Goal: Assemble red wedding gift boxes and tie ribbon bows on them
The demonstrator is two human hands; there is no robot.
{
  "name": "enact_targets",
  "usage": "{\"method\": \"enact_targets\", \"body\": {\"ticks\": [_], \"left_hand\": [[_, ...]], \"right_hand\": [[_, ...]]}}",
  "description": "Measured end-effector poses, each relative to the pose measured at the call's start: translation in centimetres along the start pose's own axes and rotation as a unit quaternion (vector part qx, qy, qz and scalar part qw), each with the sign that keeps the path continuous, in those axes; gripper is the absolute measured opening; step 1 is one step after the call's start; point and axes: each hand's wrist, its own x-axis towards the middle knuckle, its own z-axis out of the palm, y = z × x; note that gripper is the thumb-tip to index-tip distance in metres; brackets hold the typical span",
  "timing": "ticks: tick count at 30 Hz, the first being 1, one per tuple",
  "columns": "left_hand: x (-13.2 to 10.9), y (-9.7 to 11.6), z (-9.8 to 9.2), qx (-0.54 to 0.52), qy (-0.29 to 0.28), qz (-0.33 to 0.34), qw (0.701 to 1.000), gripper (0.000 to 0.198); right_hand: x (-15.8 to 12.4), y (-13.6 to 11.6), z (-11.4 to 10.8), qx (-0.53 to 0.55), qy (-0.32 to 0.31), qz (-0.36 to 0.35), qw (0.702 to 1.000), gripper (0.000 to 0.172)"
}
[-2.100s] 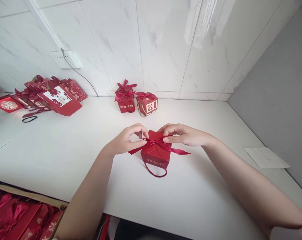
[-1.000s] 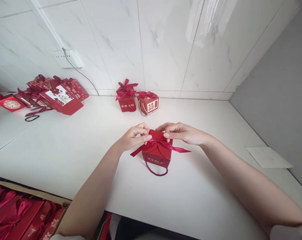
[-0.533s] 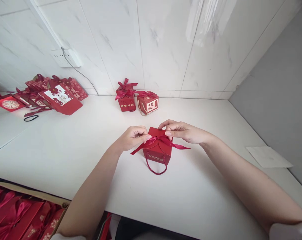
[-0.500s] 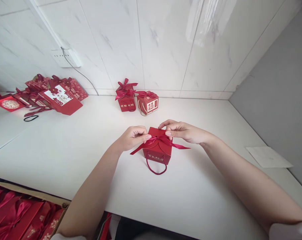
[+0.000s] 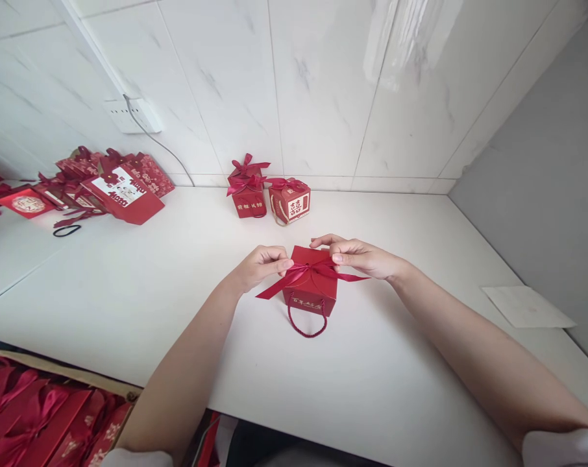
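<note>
A small red gift box (image 5: 311, 299) with gold lettering and a looped rope handle (image 5: 307, 334) stands upright on the white table. Across its folded top lies a dark red satin ribbon (image 5: 294, 277) tied in a bow, its tails hanging out to both sides. My left hand (image 5: 265, 267) pinches the bow's left loop between thumb and forefinger. On the other side, my right hand (image 5: 355, 255) pinches the right loop, with one finger stretched over the box's back edge. The ribbon between the hands looks taut.
Behind stand red ribboned boxes (image 5: 249, 202) and a smaller patterned box (image 5: 291, 202). Several red gift bags (image 5: 138, 207) and a black loop (image 5: 67, 230) lie at left. A carton (image 5: 80, 375) of red boxes sits lower left. White paper (image 5: 527, 306) lies at right.
Both hands keep their pinch on the bow. The right hand has shifted slightly right, the loops look pulled a little farther apart, and the view has moved slightly.
</note>
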Motion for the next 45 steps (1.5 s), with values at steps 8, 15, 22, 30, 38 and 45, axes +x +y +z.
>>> {"method": "enact_targets", "body": {"ticks": [8,15,22,30,38,45], "left_hand": [[0.1,-0.4,0.3,-0.040,0.018,-0.003,0.999,0.040],[0.0,0.5,0.7,-0.073,0.012,0.083,0.994,0.031],[0.2,0.5,0.7,-0.032,0.036,0.041,0.998,0.037],[0.2,0.8,0.3,0.016,-0.003,0.028,0.999,0.035],[-0.3,2.1,0.8,0.097,0.004,0.030,0.995,0.045],[-0.6,3.0,1.9,0.175,0.033,0.028,0.984,0.022]], "right_hand": [[0.2,0.8,0.1,0.041,0.000,0.000,0.999,0.037],[0.4,-1.2,1.7,0.042,0.014,-0.060,0.997,0.040],[0.7,-0.8,2.0,0.053,0.048,0.010,0.997,0.038],[0.8,0.1,2.0,0.096,-0.001,0.009,0.995,0.036],[0.9,-0.2,2.4,0.054,-0.037,-0.032,0.997,0.044],[0.8,-0.7,2.4,0.023,-0.004,-0.021,1.000,0.038]]}}
